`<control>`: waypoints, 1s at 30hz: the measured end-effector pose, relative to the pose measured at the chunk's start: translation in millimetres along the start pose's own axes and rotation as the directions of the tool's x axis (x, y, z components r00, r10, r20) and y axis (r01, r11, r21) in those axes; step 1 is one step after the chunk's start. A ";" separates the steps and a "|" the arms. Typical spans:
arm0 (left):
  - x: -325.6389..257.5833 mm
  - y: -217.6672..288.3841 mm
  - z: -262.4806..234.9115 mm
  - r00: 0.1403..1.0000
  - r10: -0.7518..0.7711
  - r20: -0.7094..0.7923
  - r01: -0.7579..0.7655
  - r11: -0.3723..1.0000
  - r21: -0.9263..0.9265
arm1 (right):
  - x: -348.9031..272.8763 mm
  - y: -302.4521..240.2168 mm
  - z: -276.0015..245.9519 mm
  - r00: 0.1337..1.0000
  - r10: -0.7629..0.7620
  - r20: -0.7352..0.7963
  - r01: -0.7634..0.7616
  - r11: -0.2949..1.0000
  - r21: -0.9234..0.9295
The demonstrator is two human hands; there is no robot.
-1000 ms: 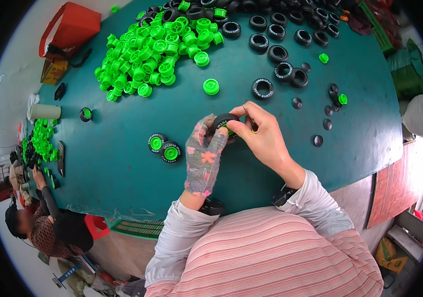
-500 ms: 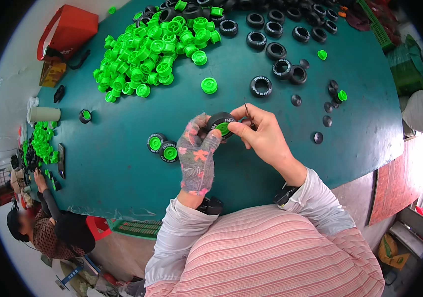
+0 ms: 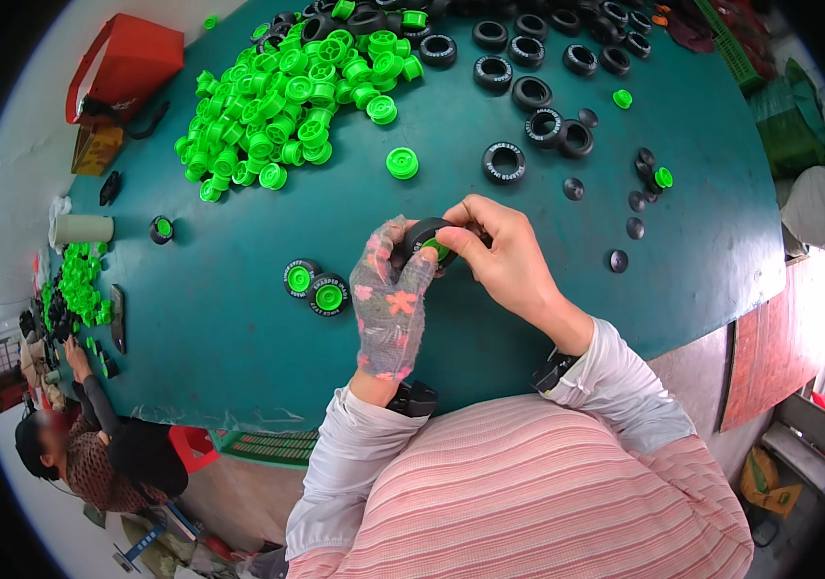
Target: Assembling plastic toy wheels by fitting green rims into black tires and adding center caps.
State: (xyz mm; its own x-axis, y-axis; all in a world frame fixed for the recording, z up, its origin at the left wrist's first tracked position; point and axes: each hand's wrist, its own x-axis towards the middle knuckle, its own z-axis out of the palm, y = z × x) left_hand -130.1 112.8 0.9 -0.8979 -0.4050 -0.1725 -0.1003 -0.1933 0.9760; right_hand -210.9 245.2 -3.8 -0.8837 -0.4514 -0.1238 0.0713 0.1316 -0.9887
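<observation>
The left hand [image 3: 390, 299] in a floral knit glove [image 3: 385, 338] and the bare right hand [image 3: 511, 259] clamp a round matte-black tyre [image 3: 419, 234] around a green plastic hub [image 3: 440, 251], its face and axis slanting up toward near right, above the smooth green surface [image 3: 238, 328].

Tabletop [image 3: 224, 333] left of the gloved fingers [image 3: 383, 243] is passable (wheels [image 3: 318, 288] intrude).

Black tyre [image 3: 415, 237], bright green hub [image 3: 439, 250].
Glove [image 3: 388, 314] shows pink flowers on grey; garment [image 3: 528, 482], pink stripes; sleeves [image 3: 347, 455], pale grey; tabletop [image 3: 219, 318], dark green; bag [image 3: 147, 63], red.
</observation>
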 end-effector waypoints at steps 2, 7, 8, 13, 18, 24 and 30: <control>3.9 2.7 -3.9 0.996 -0.071 0.059 0.070 0.997 0.030 | 2.4 7.9 -0.5 0.996 -0.087 -0.025 0.084 0.990 -0.116; 10.7 19.0 -12.8 0.995 -0.077 0.063 0.072 0.994 0.081 | -0.9 -1.1 -0.1 0.998 -0.060 0.023 0.062 0.993 -0.102; 8.9 19.3 -10.1 0.995 -0.095 0.033 0.095 0.995 0.014 | -3.9 -1.3 0.7 0.999 -0.026 0.031 0.029 0.994 -0.102; 1.7 9.5 -17.5 0.998 0.049 0.048 -0.058 0.975 0.216 | -13.9 0.2 5.9 0.997 -0.080 0.011 0.081 0.984 -0.156; 2.1 6.9 -13.2 0.998 -0.053 0.021 0.054 0.998 -0.040 | -7.6 -6.0 -3.0 0.990 0.097 0.106 -0.108 0.988 0.112; 5.9 4.2 -7.8 0.991 -0.120 0.062 0.122 0.992 -0.031 | -1.7 8.3 -8.3 1.000 0.004 0.022 -0.003 0.998 -0.057; 3.0 10.7 -10.5 0.993 -0.118 -0.021 0.119 0.993 0.026 | -9.6 -2.7 -4.5 0.997 0.055 0.046 -0.048 0.987 -0.151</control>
State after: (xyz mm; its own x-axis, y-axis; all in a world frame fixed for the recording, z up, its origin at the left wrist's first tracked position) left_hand -129.3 100.1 9.4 -0.8704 -0.3982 -0.2895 -0.2172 -0.2171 0.9517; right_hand -204.7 253.1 0.5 -0.8561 -0.4836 -0.1820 0.0426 0.2849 -0.9576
